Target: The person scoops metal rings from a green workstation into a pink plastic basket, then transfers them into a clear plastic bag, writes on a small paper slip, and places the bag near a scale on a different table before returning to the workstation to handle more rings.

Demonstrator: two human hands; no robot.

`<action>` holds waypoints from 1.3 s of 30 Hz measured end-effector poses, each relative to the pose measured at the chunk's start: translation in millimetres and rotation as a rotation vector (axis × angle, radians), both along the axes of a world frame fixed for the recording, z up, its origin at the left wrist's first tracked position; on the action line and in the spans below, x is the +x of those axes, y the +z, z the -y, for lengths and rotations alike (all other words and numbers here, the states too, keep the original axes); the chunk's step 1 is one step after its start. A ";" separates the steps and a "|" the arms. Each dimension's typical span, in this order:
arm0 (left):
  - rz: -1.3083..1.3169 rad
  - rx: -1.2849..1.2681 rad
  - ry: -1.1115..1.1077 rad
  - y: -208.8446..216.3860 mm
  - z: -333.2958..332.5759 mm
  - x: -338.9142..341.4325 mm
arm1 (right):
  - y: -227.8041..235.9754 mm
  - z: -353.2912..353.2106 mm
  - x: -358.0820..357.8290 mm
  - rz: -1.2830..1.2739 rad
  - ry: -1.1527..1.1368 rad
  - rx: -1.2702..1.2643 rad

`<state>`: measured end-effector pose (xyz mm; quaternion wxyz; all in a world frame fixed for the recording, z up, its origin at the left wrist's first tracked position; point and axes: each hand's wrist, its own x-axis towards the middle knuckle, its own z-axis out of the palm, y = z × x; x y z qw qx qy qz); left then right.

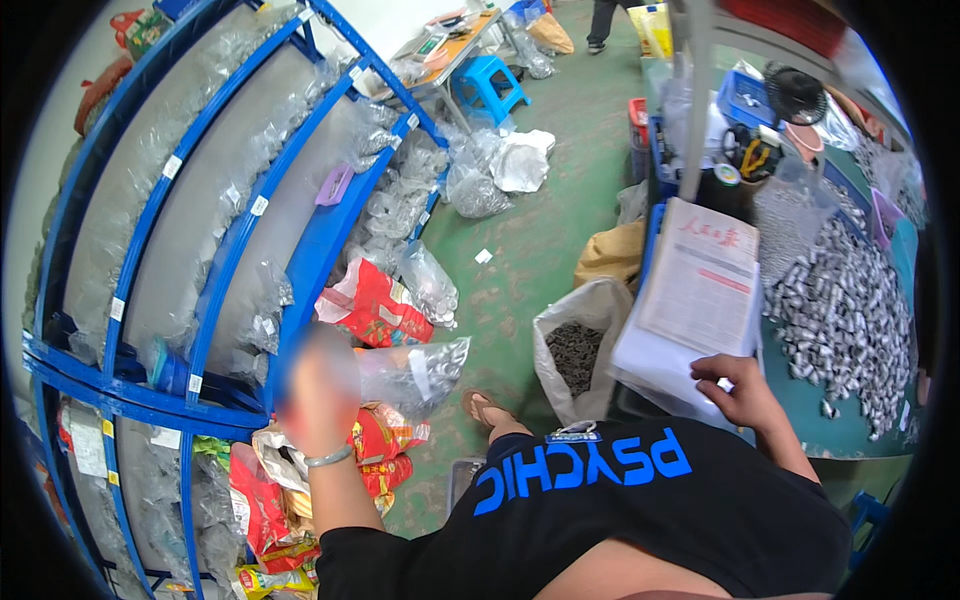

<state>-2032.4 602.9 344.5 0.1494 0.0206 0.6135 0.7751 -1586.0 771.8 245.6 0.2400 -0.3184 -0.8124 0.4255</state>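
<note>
My left hand (318, 392) reaches out to the blue shelf rack, with a bracelet at its wrist. Its fingers are smeared, so their grip does not show. Right beside it is a clear plastic bag (415, 374) with grey contents and a white label; whether the hand touches it, I cannot tell. My right hand (738, 390) hovers over or rests at the edge of white paper sheets (668, 362), its fingers loosely bent and apart, with nothing visible in them. A printed newspaper (702, 275) lies on top of those sheets.
The blue rack (330, 245) holds many clear bags. Red printed sacks (375, 305) lie at its foot. A white sack (575, 355) of dark small parts stands on the floor by the table. Shiny metal parts (845, 320) are heaped at right. A blue stool (488, 88) stands farther off.
</note>
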 end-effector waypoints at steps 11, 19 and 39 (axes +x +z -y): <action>-0.275 -0.185 -0.516 -148.1 -79.0 -271.2 | -6.8 -28.7 -347.4 0.320 0.066 0.091; -0.369 -0.224 -0.572 -101.2 -110.2 -432.3 | -20.7 -71.7 -464.2 0.438 -0.043 0.080; -0.298 -0.168 -0.558 -34.5 -379.0 -554.4 | -178.6 -340.3 -519.7 0.501 -0.201 -0.074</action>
